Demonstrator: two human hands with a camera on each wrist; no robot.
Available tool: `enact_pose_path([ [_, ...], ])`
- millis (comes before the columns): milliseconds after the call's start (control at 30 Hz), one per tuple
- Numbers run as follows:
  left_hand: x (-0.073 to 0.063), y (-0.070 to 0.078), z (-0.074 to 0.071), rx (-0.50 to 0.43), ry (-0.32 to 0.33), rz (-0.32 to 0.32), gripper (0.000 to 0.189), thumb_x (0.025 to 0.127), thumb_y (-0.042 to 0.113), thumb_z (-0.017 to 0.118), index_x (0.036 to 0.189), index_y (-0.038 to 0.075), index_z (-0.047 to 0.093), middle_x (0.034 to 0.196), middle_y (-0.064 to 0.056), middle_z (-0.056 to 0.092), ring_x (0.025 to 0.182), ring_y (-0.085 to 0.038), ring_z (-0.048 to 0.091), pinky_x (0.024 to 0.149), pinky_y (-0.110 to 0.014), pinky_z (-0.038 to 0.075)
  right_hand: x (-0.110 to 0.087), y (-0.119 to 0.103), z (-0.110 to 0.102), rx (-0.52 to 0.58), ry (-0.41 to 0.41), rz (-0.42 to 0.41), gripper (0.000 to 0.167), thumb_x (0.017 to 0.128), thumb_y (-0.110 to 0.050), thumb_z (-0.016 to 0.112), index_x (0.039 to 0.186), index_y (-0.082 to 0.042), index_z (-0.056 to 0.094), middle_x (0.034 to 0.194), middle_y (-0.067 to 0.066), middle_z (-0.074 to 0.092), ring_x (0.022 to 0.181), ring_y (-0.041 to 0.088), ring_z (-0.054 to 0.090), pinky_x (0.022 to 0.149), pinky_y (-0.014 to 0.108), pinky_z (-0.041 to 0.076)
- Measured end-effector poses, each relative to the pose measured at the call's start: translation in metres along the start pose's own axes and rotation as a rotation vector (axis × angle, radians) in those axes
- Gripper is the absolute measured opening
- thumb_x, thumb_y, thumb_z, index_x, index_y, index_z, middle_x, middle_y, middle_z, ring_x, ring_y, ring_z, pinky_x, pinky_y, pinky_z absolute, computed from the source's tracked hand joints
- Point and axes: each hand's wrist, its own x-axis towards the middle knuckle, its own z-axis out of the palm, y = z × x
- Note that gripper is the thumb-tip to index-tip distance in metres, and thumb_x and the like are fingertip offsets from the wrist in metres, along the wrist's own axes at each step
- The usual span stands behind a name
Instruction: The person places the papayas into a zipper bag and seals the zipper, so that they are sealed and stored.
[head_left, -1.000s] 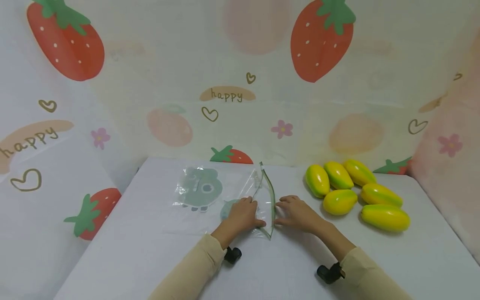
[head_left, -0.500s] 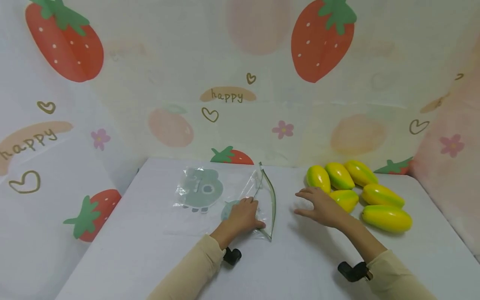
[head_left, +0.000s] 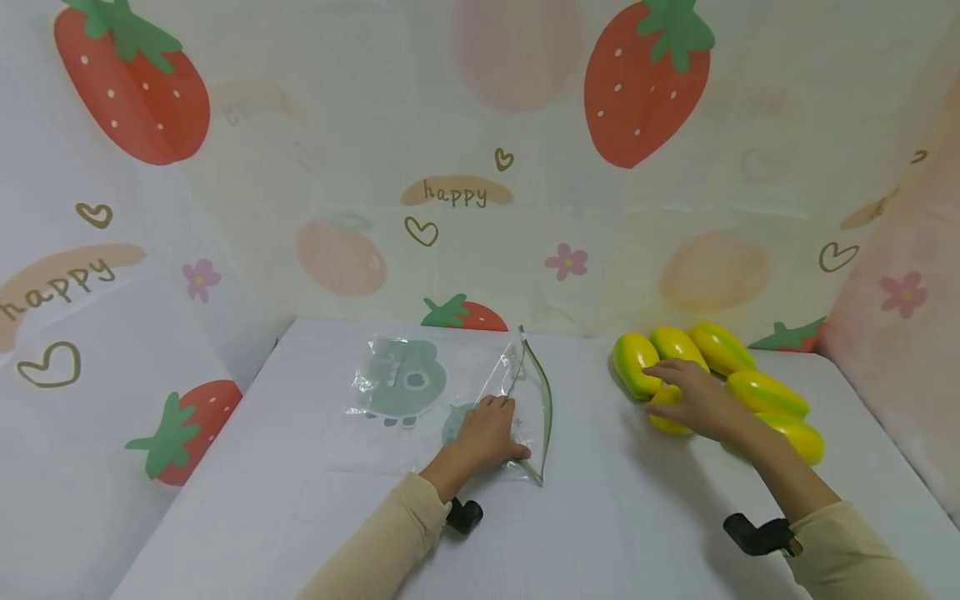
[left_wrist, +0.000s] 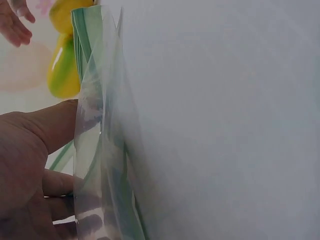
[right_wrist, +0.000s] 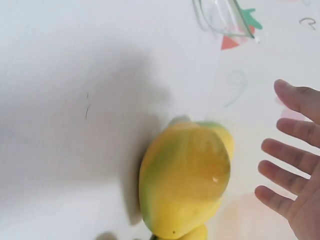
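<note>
A clear zip bag (head_left: pixel 405 454) with a green seal strip and a green cartoon print lies flat on the white table. My left hand (head_left: pixel 483 433) rests on it near the gaping mouth, thumb and fingers spread apart. In the left wrist view, clear film covers the tips of that hand's fingers (left_wrist: pixel 59 182). My right hand (head_left: pixel 693 400) hovers over a group of yellow-green, papaya-like fruits, fingers straight and spread. The nearest fruit (head_left: pixel 667 412) is partly hidden beneath it. In the right wrist view, a gap shows between a fruit (right_wrist: pixel 185 180) and the right hand.
More of the fruits, such as a fruit (head_left: pixel 636 362) and another fruit (head_left: pixel 768 392), lie close together at the table's right rear. A cloth backdrop (head_left: pixel 450 258) with strawberry prints rises behind the white table (head_left: pixel 247 500). Black wrist cameras sit at both cuffs.
My right hand has moved away from the bag's green strip, rightward to above the fruits. The left hand and the bag have stayed in place.
</note>
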Motion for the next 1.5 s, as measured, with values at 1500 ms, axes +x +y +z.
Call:
enact_pose_path([
  [1500,0.0,-0.001,-0.002,-0.017,0.01,0.01,0.076,0.076,0.045,0.081,0.132,0.002,0.054,0.137,-0.011,0.054,0.128,-0.028,0.048,0.102,-0.044,0.047,-0.006,0.047,-0.003,-0.099,-0.193,0.032,0.059,0.077,-0.007,0.075,0.133,0.0,0.056,0.129,0.031,0.055,0.114,0.05,0.051,0.094,0.065,0.044],
])
